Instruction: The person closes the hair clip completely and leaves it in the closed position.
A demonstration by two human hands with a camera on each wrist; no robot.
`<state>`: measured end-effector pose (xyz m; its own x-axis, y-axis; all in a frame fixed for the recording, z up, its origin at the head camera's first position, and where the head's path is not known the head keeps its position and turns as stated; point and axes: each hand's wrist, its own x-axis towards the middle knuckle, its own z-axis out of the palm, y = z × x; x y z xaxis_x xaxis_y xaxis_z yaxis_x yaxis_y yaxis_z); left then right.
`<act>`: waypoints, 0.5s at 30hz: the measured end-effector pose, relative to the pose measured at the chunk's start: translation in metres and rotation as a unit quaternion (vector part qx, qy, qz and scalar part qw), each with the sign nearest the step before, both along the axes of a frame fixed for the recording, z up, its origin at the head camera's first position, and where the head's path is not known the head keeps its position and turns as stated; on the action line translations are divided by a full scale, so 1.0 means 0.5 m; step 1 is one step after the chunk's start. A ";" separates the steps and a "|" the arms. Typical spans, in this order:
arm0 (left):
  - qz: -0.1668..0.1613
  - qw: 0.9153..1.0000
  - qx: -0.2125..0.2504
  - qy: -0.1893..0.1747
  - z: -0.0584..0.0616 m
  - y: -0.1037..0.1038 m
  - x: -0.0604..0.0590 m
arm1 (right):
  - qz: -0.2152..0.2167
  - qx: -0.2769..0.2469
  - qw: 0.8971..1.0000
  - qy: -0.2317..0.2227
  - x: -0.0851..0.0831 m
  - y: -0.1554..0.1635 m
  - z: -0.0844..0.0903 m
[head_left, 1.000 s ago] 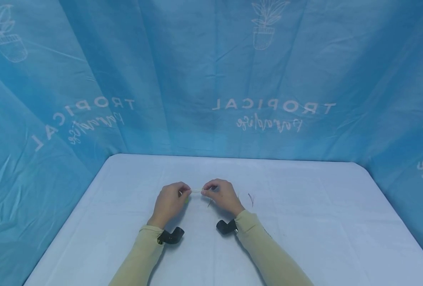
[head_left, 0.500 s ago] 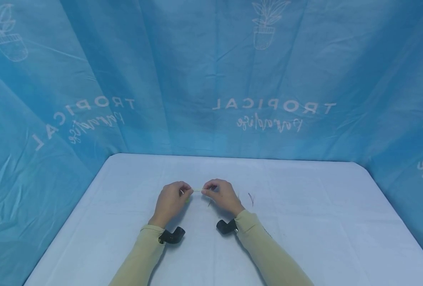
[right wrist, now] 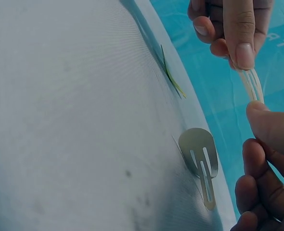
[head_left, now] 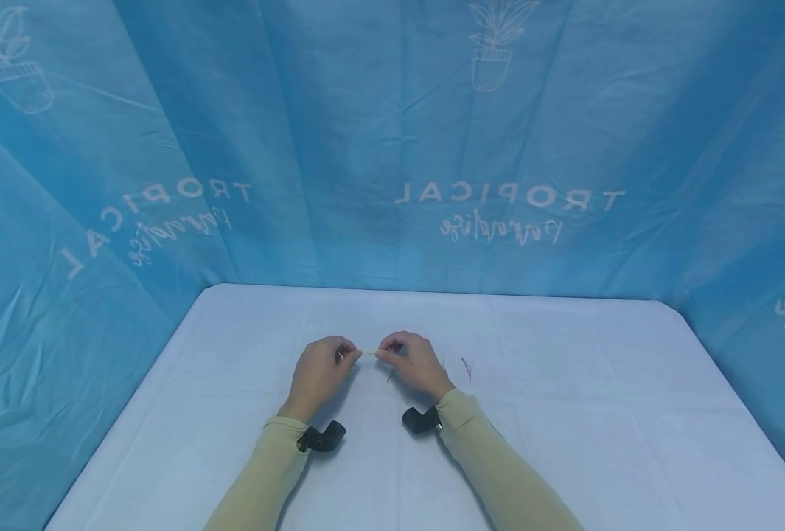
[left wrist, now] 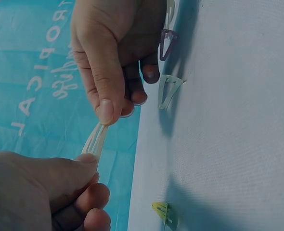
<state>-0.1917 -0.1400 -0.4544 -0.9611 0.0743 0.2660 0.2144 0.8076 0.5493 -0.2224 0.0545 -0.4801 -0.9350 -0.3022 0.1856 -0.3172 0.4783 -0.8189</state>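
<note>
Both hands hold one small pale snap hair clip (head_left: pixel 368 352) just above the white table (head_left: pixel 564 413). My left hand (head_left: pixel 349 356) pinches one end between thumb and forefinger, and my right hand (head_left: pixel 382 354) pinches the other. In the left wrist view the clip (left wrist: pixel 95 139) spans from the left hand (left wrist: pixel 84 161) at the bottom up to the right hand (left wrist: pixel 106 108). In the right wrist view the clip (right wrist: pixel 251 84) runs between the left hand (right wrist: pixel 243 53) above and the right hand (right wrist: pixel 257 108) below.
Loose hair clips lie on the table under and beside the hands: a purple one (head_left: pixel 466 369) (left wrist: pixel 167 43), a whitish one (left wrist: pixel 168 90) (right wrist: pixel 202 163) and a yellow-green one (left wrist: pixel 162 211) (right wrist: pixel 171 74). Blue printed cloth (head_left: pixel 392 147) walls the table at the back and sides.
The hands keep their pinch on the clip. The left hand has edged slightly to the right, so less of the clip shows between the fingers.
</note>
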 end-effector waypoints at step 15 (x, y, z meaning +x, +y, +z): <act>0.001 1.000 -0.019 0.002 0.005 0.007 0.006 | -0.006 0.008 1.000 -0.014 -0.001 -0.003 -0.002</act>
